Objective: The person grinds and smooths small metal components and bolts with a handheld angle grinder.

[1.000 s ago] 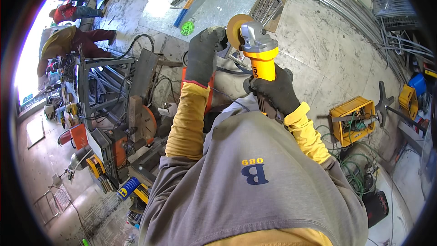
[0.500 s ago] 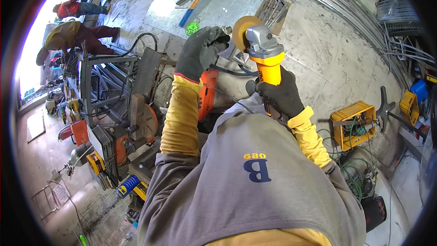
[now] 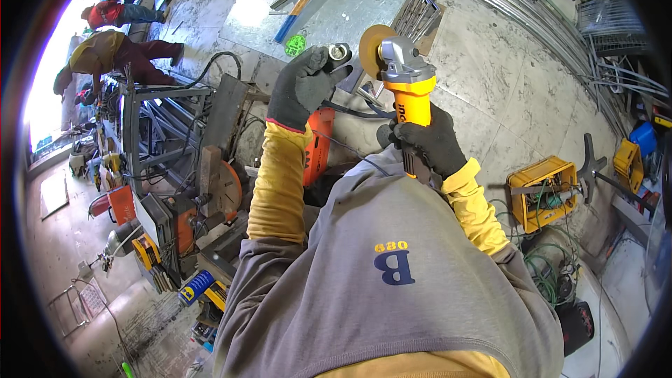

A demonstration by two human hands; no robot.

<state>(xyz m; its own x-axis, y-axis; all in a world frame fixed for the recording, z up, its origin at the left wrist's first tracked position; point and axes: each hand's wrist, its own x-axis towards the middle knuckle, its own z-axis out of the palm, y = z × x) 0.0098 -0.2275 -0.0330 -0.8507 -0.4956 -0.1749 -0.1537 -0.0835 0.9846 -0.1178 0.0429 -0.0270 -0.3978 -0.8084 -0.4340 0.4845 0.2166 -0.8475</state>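
My right hand, in a black glove, is wrapped round the yellow body of an angle grinder. The tool's grey head points away from me, with a tan disc on its left side. Left of that disc my left hand, also gloved in black, pinches a small round metal piece. It looks like a short ring or nut with a hollow end facing up. A small gap separates the piece from the disc. Whether the disc spins I cannot tell.
Ahead is a metal-topped table bearing a mallet and a green object. Metal frames and an orange cut-off saw stand left; a yellow crate with cables lies right. Two people bend at far left.
My left hand has turned the small metal piece, so its round hollow end now faces up. The grinder has tilted slightly in my right hand.
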